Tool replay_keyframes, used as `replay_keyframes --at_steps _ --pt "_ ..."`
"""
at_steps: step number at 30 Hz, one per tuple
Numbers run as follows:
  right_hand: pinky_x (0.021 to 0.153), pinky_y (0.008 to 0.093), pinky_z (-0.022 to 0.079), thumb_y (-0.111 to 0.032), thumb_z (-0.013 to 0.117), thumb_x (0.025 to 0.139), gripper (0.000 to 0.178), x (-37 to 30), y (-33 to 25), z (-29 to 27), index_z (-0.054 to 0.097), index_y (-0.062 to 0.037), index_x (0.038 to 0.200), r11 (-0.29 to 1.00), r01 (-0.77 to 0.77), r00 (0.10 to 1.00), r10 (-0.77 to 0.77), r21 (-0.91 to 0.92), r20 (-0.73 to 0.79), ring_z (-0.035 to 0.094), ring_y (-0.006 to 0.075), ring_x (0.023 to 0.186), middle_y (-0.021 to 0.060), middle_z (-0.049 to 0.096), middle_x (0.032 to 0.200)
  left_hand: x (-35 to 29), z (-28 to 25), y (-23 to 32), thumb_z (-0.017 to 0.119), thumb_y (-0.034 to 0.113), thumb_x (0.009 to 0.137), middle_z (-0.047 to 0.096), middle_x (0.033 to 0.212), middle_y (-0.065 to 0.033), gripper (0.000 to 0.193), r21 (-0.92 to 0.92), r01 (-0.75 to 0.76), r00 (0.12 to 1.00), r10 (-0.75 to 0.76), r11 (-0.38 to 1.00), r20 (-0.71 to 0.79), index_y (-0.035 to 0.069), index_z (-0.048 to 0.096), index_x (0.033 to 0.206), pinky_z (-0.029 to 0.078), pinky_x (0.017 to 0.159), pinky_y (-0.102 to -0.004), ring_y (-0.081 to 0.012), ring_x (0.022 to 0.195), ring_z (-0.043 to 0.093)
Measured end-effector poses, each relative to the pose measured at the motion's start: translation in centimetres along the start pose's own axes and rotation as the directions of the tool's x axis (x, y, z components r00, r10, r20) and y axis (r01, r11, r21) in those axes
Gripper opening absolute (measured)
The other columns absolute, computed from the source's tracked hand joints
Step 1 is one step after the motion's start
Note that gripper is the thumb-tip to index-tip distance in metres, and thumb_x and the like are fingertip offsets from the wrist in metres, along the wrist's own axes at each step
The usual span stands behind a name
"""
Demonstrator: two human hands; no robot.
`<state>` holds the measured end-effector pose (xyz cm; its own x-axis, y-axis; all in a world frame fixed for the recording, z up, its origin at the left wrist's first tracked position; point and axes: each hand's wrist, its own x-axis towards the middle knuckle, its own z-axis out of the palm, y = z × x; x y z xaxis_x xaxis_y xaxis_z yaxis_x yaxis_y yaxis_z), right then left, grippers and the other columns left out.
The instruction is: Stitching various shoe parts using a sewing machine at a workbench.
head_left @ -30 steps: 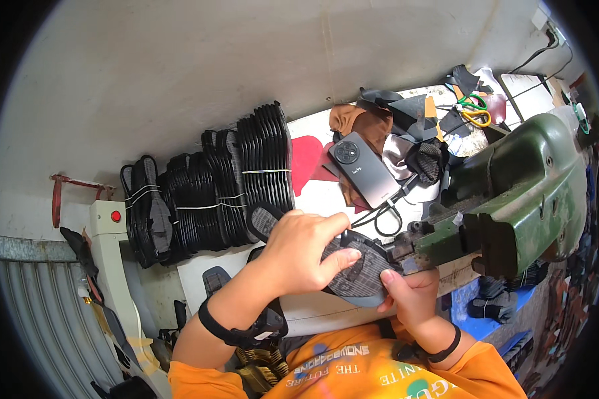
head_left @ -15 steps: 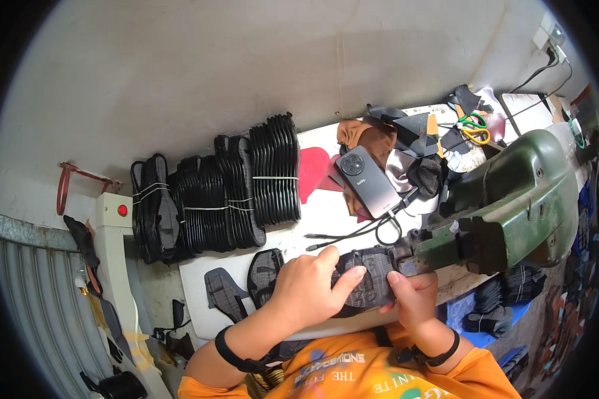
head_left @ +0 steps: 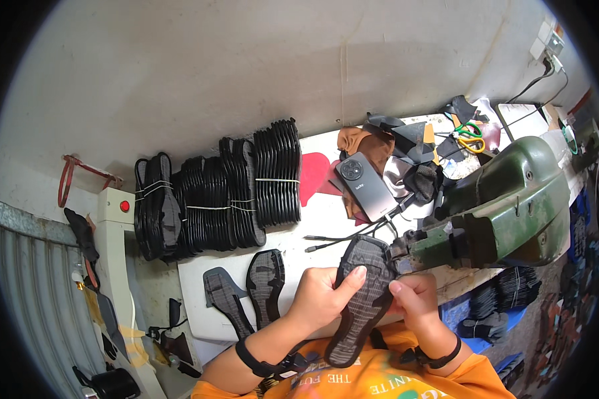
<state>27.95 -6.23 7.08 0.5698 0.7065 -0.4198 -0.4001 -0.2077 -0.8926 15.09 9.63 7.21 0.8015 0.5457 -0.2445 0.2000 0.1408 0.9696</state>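
Observation:
Between my two hands hangs a dark grey, sole-shaped shoe insole (head_left: 361, 312) with a black edge, its wide end up by the tip of the green machine (head_left: 456, 246) and its narrow end toward my body. My left hand (head_left: 327, 292) grips the insole's left edge, thumb lying across the top face. My right hand (head_left: 416, 296) pinches its right edge with the thumb on top; the other fingertips are partly hidden beneath. On the white table to the left lie a black-edged insole (head_left: 266, 282) and a grey insole piece (head_left: 226, 296).
Bundles of black-edged insoles (head_left: 276, 179) tied with string stand against the wall. A phone (head_left: 367, 189), dark cables (head_left: 329, 238), fabric scraps (head_left: 409, 143) and scissors (head_left: 470, 137) lie behind. At the left is a pale post with a red button (head_left: 124, 206). More bundled pieces (head_left: 512, 289) sit lower right.
The insole has turned so its narrow end points toward my body and its face shows. My left hand has moved down, and both hands still hold the insole.

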Motion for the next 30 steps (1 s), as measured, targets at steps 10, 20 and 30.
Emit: replay_keyframes --at_steps 10,20,30 --pt "0.047 0.0242 0.034 -0.021 0.075 0.093 0.038 -0.3 -0.1 -0.1 0.067 -0.0005 0.062 0.949 0.137 0.987 -0.156 -0.283 -0.047 0.047 0.0030 0.049 -0.0028 0.058 0.053 -0.4 2.1 0.6 0.064 0.031 0.102 0.062 0.059 -0.0008 0.044 -0.117 0.033 0.972 -0.059 0.993 -0.228 0.000 0.067 0.072 0.043 0.041 -0.0250 -0.0067 0.046 0.054" --pt "0.045 0.0267 0.033 -0.022 0.071 0.096 0.045 -0.6 -0.6 0.6 0.062 0.0014 0.059 0.891 0.193 0.963 -0.252 -0.411 -0.093 0.046 0.0044 0.047 -0.0026 0.054 0.050 -1.6 2.6 -0.1 0.066 0.030 0.101 0.063 0.059 -0.0001 0.044 -0.234 0.018 0.942 -0.095 0.972 -0.322 0.000 0.067 0.069 0.043 0.044 -0.0246 -0.0070 0.048 0.056" --pt "0.071 0.0255 0.048 -0.021 0.053 0.103 0.032 -5.8 1.0 2.6 0.070 0.0055 0.101 0.976 -0.134 0.974 0.098 0.173 0.203 0.061 0.0098 0.078 0.0047 0.071 0.094 -9.8 3.9 -4.9 0.067 0.027 0.101 0.072 0.088 0.0016 0.029 -0.353 -0.321 0.933 0.231 0.879 -0.275 0.000 0.075 0.096 0.050 0.071 -0.0255 -0.0063 0.079 0.060"
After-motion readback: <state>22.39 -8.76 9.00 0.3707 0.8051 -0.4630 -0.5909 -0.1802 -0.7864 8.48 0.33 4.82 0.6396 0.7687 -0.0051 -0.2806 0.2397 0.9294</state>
